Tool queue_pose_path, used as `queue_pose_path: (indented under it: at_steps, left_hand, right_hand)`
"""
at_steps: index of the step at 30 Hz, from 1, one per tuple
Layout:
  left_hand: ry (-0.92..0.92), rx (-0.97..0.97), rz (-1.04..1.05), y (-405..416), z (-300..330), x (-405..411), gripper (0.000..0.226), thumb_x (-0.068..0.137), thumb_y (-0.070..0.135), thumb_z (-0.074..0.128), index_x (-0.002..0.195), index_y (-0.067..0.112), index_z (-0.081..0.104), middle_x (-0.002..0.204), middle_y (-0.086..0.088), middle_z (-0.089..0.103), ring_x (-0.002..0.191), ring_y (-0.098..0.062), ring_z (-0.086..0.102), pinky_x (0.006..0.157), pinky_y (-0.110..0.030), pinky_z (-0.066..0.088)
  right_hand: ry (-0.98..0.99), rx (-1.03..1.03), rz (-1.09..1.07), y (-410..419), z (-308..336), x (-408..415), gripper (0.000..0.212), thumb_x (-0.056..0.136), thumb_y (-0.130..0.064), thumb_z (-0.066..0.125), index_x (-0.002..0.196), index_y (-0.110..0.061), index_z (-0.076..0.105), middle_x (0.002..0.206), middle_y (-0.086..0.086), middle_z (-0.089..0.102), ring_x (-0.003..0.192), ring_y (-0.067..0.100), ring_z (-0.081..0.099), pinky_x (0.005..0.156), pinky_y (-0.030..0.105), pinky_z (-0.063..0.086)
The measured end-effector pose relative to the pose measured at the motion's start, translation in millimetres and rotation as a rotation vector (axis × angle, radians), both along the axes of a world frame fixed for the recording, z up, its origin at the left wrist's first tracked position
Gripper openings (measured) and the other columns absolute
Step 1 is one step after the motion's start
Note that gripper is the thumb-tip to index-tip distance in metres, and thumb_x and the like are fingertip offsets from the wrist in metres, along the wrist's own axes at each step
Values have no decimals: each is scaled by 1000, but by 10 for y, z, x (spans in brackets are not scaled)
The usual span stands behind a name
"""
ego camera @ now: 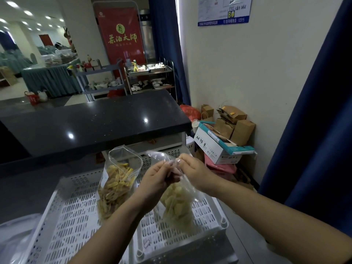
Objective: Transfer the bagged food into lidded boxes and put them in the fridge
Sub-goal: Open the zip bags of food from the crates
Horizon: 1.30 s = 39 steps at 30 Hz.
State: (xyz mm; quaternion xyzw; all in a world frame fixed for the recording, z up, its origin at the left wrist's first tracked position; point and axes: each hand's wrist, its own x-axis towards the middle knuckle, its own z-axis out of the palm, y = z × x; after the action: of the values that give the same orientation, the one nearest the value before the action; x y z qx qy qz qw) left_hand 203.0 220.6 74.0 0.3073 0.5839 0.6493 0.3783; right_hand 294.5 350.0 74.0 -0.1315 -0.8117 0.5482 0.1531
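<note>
- Head view: our left hand (159, 175) and right hand (191, 171) met at the neck of a clear plastic bag of pale chips (178, 204); fingers of both curled, pinching the bunched film at its top.
- That bag hung from our hands, its bottom resting on the white slotted crate (72, 212).
- Just left of it, a second zip bag of yellow strips (116, 185) stood upright on the same crate, mouth open, nobody holding it; it sat behind our left forearm.
- Crate sat on the dark bench (24, 191); a raised black bench top (91, 122) ran behind it.
- Crumpled clear plastic (15, 239) lay at the lower left; we couldn't tell what it was.
- Right of the bench: an A4 paper box (219, 147) on a pink bin (221, 167), brown paper bags (234, 122) stacked against the wall.
</note>
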Motion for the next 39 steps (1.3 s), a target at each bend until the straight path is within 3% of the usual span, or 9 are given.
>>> queue_pose_path:
  at_steps: [3, 12, 16, 19, 25, 28, 31, 34, 39]
  left_hand:
    - [24, -7, -3, 17, 21, -14, 33, 99, 25, 44, 84, 5, 65, 79, -6, 68, 75, -17, 64, 74, -28, 56]
    - [369, -143, 145, 29, 282, -299, 45, 98, 19, 49, 54, 20, 63, 57, -3, 63, 53, -15, 58, 56, -24, 53]
    - [535, -232, 250, 9, 421, -533, 41, 95, 18, 52, 54, 16, 54, 47, 1, 55, 45, -7, 49, 47, -15, 43]
    - [616, -287, 282, -56, 524, -710, 36, 94, 17, 53, 59, 9, 58, 47, 2, 55, 43, -5, 48, 45, -16, 43]
    - [547, -278, 257, 24, 669, -869, 33, 93, 17, 52, 64, 5, 60, 51, 1, 56, 45, -8, 49, 47, -18, 45]
    - [527, -317, 227, 168, 599, -885, 36, 95, 20, 51, 61, 9, 58, 49, 2, 53, 44, -8, 49, 54, -23, 48]
    - [489, -321, 208, 351, 482, -865, 44, 97, 25, 50, 54, 15, 52, 47, 3, 49, 43, -8, 47, 63, -33, 48]
    - [516, -298, 198, 531, 438, -838, 45, 97, 33, 52, 56, 15, 52, 47, 3, 49, 42, -8, 45, 60, -29, 45]
    - [572, -268, 126, 848, 453, -805, 45, 97, 35, 53, 58, 13, 51, 45, 3, 50, 40, -6, 44, 51, -15, 44]
  right_hand:
    - [-2, -66, -42, 94, -35, -14, 29, 104, -26, 37, 84, -11, 51, 79, 7, 49, 73, 21, 45, 72, 40, 41]
    - [-21, 49, -143, 438, 123, -61, 28, 102, -25, 42, 80, -12, 51, 73, 6, 55, 65, 14, 53, 64, 33, 46]
    - [-58, 170, -194, 685, 251, -37, 30, 102, -23, 41, 76, -13, 50, 64, -2, 57, 55, 4, 55, 58, 27, 49]
    - [-90, 193, -213, 852, 337, -37, 30, 102, -28, 42, 79, -12, 52, 71, 5, 57, 64, 16, 55, 63, 37, 50]
    - [-127, 301, -196, 993, 367, -89, 30, 102, -33, 42, 81, -16, 53, 75, 4, 57, 66, 15, 53, 60, 29, 47]
    - [-197, 271, -208, 1063, 249, -112, 29, 103, -32, 41, 80, -18, 52, 85, 9, 61, 75, 24, 61, 66, 36, 54]
    - [-207, 212, -267, 1183, 122, -119, 28, 102, -31, 42, 79, -18, 52, 80, 5, 62, 65, 13, 58, 54, 23, 50]
    - [-216, 159, -312, 1322, 41, -116, 26, 101, -32, 45, 81, -20, 55, 79, 2, 63, 63, 9, 60, 48, 15, 44]
    - [-252, 93, -328, 1525, -63, -123, 24, 101, -27, 48, 87, -12, 60, 80, 8, 68, 65, 14, 64, 56, 23, 50]
